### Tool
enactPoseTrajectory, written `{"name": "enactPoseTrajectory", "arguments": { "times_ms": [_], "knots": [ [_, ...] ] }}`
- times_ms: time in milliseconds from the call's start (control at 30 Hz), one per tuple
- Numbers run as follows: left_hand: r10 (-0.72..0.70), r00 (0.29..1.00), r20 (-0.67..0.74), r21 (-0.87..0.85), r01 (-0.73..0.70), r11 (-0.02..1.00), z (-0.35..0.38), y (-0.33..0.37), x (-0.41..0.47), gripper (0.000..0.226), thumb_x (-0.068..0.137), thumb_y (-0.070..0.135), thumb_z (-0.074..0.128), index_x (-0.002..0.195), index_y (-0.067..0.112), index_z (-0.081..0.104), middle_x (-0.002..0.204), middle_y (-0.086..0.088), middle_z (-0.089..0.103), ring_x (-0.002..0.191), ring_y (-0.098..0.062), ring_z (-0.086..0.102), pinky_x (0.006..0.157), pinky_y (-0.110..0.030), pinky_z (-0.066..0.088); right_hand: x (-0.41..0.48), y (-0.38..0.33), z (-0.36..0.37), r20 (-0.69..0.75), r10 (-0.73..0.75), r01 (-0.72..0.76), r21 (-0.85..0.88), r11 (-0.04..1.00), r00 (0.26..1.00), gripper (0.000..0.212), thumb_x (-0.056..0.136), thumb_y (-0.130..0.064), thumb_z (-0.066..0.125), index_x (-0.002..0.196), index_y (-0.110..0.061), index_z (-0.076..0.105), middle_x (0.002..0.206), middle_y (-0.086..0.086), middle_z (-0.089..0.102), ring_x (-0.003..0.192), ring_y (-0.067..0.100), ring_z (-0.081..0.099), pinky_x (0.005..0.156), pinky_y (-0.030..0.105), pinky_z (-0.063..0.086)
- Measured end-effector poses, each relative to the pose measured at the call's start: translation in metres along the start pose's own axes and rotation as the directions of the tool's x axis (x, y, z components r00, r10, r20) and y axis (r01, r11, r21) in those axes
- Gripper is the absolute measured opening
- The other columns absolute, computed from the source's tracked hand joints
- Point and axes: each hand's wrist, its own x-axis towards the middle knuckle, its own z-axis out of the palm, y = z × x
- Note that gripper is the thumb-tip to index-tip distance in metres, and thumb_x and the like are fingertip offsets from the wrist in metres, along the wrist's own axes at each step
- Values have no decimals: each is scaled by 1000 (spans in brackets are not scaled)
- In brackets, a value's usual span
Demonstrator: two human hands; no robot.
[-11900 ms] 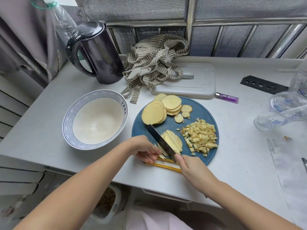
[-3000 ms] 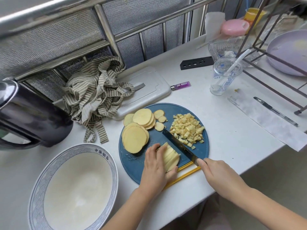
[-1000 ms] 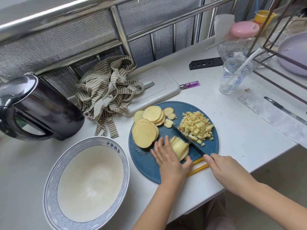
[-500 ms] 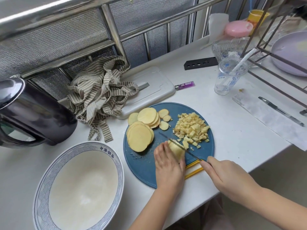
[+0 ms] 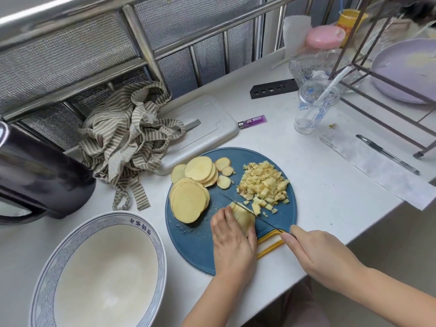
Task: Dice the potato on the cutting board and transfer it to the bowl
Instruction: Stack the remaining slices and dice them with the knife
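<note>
**Potato strips (image 5: 243, 217) get shorter, nothing in the bowl yet**

At your left, the bowl (image 5: 106, 267) holds no potato. The round slices (image 5: 188, 202) wait uncut on the cutting board (image 5: 195, 246). Your left hand (image 5: 232, 244) clamps the potato strips, a shorter stack than a second ago. The knife (image 5: 250, 212) has bitten across them, adding cubes to the diced pile (image 5: 263, 182). Your right hand (image 5: 318, 253) grips the knife.

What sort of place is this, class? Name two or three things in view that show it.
Most likely a home kitchen counter: an electric kettle stands on it, potato slices and dice lie on a blue cutting board, and a large bowl waits beside it.
</note>
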Motion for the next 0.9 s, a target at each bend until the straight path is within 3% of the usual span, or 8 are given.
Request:
{"name": "enactPoseTrajectory", "arguments": {
  "times_ms": [167,367,500,600,667,800,900],
  "knots": [
    [-19,999,29,-13,19,1000,-2,1,0,66,93,48,35,133,-4,43,129,-17,42,119,-33,41,101,-44,42,2,9,-6,-56,-4,7,60,998,998,47,81,-64,-1,72,-29,29,61,-7,44,59,14,45,59,29,33],
    [0,999,37,-15,1,1000,-4,0,0,67,93,47,37,132,-7,42,128,-21,42,118,-36,39,104,-42,25,1,7,-9,8,-48,48,8,999,999,48,77,-65,-9,71,-28,23,61,-7,39,57,12,37,62,31,30],
    [0,1000,23,-6,0,1000,-3,1,1,66,90,45,38,130,-7,38,126,-21,42,117,-36,39,104,-42,27,2,13,-4,7,-56,56,-44,997,998,83,58,-76,-37,79,-30,28,61,-9,35,61,15,37,62,31,29],
    [-6,1000,25,10,5,1000,-3,1,0,66,90,45,36,130,-7,37,126,-21,42,117,-36,41,103,-45,39,4,16,2,40,-35,39,-109,993,999,98,48,-72,-47,88,-28,31,62,-10,33,69,19,48,63,31,31],
    [-7,999,40,9,7,1000,-4,1,0,65,90,45,36,129,-8,38,126,-22,43,117,-36,41,101,-46,43,5,17,4,59,-28,35,-130,991,998,100,46,-70,-49,91,-27,29,63,-10,34,77,21,56,63,32,33],
    [1,998,61,27,-3,1000,-5,1,2,64,90,43,37,129,-8,39,126,-23,44,117,-36,41,103,-44,30,7,17,10,82,-48,58,-130,990,995,101,44,-69,-51,90,-26,28,68,-9,39,80,22,59,64,31,35],
    [8,996,90,40,-12,999,-6,1,3,65,91,42,37,128,-11,44,127,-25,45,118,-37,39,104,-45,26,12,15,6,92,-78,88,-111,990,993,87,61,-70,-38,89,-25,31,66,-9,37,78,21,59,65,31,38]
  ]
}}
